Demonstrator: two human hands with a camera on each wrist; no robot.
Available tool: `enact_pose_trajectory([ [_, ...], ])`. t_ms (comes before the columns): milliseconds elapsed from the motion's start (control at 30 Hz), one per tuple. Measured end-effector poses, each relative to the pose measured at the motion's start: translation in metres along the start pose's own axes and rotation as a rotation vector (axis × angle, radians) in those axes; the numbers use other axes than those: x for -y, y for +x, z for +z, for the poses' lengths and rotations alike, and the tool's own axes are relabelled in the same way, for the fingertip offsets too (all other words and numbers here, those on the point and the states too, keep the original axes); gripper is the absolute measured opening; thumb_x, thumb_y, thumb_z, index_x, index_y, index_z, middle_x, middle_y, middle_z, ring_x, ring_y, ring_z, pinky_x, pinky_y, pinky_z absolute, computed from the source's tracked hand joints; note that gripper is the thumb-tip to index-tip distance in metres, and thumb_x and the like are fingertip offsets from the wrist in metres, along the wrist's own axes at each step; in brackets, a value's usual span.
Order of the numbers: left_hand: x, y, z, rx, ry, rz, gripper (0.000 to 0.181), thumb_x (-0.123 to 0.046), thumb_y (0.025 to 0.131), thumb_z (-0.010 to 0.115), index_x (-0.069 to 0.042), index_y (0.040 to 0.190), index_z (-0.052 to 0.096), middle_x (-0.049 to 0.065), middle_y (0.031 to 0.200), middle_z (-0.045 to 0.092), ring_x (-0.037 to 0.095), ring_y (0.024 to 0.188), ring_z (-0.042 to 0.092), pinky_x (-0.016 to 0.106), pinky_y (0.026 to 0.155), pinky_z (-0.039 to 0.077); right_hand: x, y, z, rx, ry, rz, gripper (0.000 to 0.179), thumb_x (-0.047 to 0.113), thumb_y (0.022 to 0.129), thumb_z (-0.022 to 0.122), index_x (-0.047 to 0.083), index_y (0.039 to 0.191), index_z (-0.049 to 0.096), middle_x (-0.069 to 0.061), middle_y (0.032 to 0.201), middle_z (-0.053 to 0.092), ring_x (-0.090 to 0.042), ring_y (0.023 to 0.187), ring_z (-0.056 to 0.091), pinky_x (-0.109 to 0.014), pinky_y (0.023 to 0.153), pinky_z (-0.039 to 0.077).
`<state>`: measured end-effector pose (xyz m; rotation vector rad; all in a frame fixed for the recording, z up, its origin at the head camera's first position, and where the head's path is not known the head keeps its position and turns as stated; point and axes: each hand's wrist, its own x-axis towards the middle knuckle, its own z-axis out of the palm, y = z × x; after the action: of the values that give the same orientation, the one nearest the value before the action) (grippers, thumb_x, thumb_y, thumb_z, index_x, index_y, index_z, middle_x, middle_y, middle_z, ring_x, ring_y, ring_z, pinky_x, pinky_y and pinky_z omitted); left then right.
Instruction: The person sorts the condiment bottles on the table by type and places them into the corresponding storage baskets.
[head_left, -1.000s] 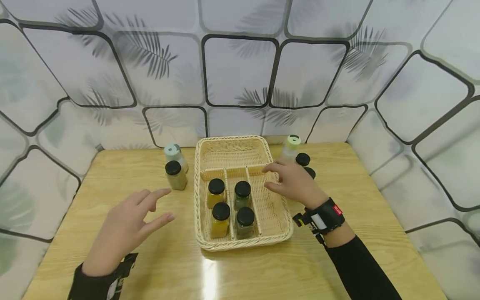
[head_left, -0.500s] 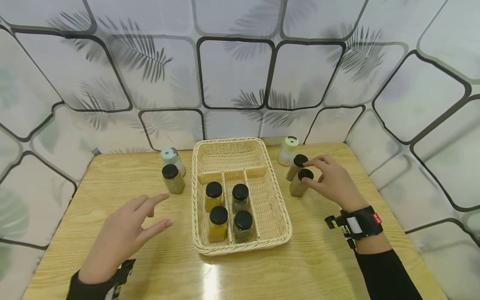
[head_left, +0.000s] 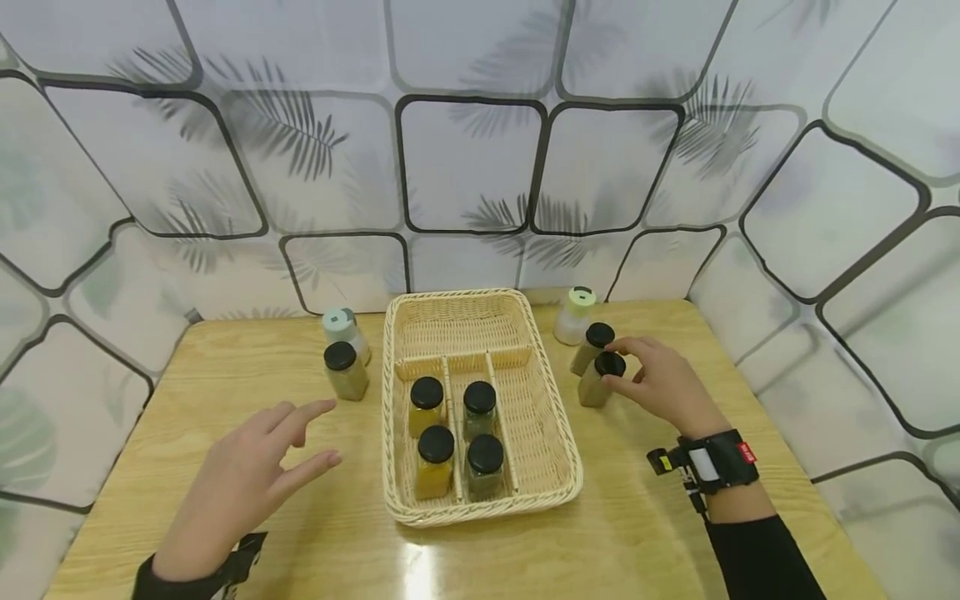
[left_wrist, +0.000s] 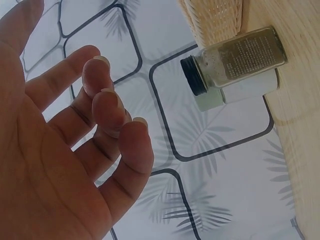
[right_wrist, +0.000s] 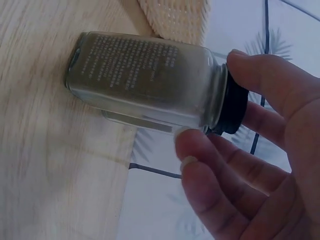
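Note:
At the right of the basket, my right hand (head_left: 666, 385) pinches the black lid of a square glass spice jar (head_left: 594, 390) that stands on the table. The right wrist view shows the thumb on one side of the lid (right_wrist: 233, 106) and fingers on the other; greyish-brown powder fills the printed glass. A second jar with a black lid (head_left: 598, 335) is right behind it. My left hand (head_left: 243, 479) hovers over the table with nothing in it, fingers relaxed. Ahead of that hand stands a spice jar of greenish-brown powder (head_left: 348, 382), also seen as a black-lidded jar (left_wrist: 245, 56) in the left wrist view.
A wicker basket (head_left: 573, 467) with dividers sits in the middle. Two yellow-filled jars (head_left: 432, 479) share its left compartment, and two dark green ones (head_left: 485, 483) the middle one. A pale-blue-capped shaker (head_left: 341, 323) and a green-capped shaker (head_left: 576, 315) stand near the back wall.
My right hand has gone from above the basket's right compartment out to the jars on the right and taken hold of the front jar's lid. My left hand has hardly moved.

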<state>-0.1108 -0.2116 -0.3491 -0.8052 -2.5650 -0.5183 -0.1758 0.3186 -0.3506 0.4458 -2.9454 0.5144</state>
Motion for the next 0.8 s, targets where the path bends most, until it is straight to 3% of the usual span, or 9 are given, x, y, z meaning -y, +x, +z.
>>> enact_pose_trajectory([
  [267,-0.001,-0.001,0.000,0.014,-0.012,-0.008,0.057,-0.047,0.081,0.070,-0.022,0.130,0.056,-0.013,0.080,0.042,0.005,0.060,0.036,0.024,0.048,0.037,0.002,0.002,0.006,-0.024,-0.014,-0.002,0.051,0.040,0.081,0.073,0.016,0.124,0.057,-0.006,0.113,0.061,-0.010,0.059,0.051,-0.033,0.052,0.044],
  [467,-0.001,0.001,-0.001,0.017,0.001,-0.003,0.057,-0.049,0.081,0.068,-0.020,0.129,0.057,-0.013,0.079,0.041,0.006,0.060,0.035,0.024,0.048,0.036,0.007,0.004,0.008,-0.058,-0.014,-0.051,0.046,0.034,0.080,0.076,0.014,0.119,0.061,-0.004,0.110,0.061,-0.011,0.062,0.051,-0.034,0.055,0.044],
  [800,0.000,-0.002,-0.003,0.031,0.018,-0.032,0.057,-0.052,0.083,0.066,-0.023,0.131,0.055,-0.013,0.080,0.041,0.006,0.061,0.035,0.024,0.048,0.036,0.009,0.008,0.014,-0.092,0.006,-0.066,0.040,0.026,0.079,0.076,0.013,0.114,0.062,-0.006,0.105,0.062,-0.012,0.062,0.049,-0.033,0.053,0.044],
])
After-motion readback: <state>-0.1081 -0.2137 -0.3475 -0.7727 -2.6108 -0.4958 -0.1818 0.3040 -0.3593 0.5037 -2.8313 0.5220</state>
